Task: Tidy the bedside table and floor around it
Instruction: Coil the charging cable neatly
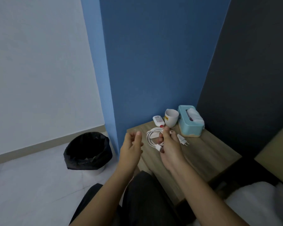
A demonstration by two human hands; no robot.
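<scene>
Cable (151,138): white, wound into a loose coil of several loops, glossy, thin. One end carries a white USB plug with a metal tip, which sticks out below the coil toward the viewer. The coil sits over the front-left part of the table (206,157); whether it rests on the wood or is lifted clear, I cannot tell

Right hand (171,148): grasping the coil, fingers curled through and round the loops, thumb on top. Back of the hand faces the camera

Left hand (131,148): released, raised just left of the coil, not touching it. Fingers loosely curled, thumb up, nothing in it

Charger adapter (182,139): white, lying flat on the table just right of the right hand, two prongs pointing right. Link to the cable hidden by the hand

Back of the table, against the blue wall (153,62), left to right: small white bottle (157,120) with a red cap and a barcode label, lying down; white mug (171,118), upright, yellow label; pale blue tissue box (186,126), a tissue poking from its slot. Mug stands between bottle and box, close to both

Bin (88,150): black liner, on the tiled floor (31,185) left of the table, well apart from the hands
</scene>
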